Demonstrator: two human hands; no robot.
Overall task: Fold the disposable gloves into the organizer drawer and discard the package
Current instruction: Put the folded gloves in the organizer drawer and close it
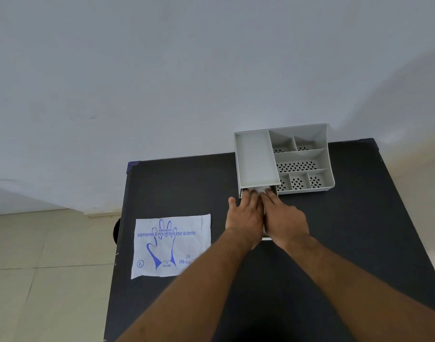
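Note:
A grey organizer with several compartments stands at the back of the black table. Its drawer is pulled out toward me and is mostly hidden under my hands. My left hand and my right hand lie side by side, palms down, over the drawer, fingertips pressing on clear crumpled gloves at the drawer's mouth. The white glove package, printed in blue with a hand outline, lies flat on the table to the left of my left forearm.
The organizer's right side has perforated compartments. The table's left edge drops to a tiled floor. A plain wall rises behind the table. A dark round object shows at the table's left edge.

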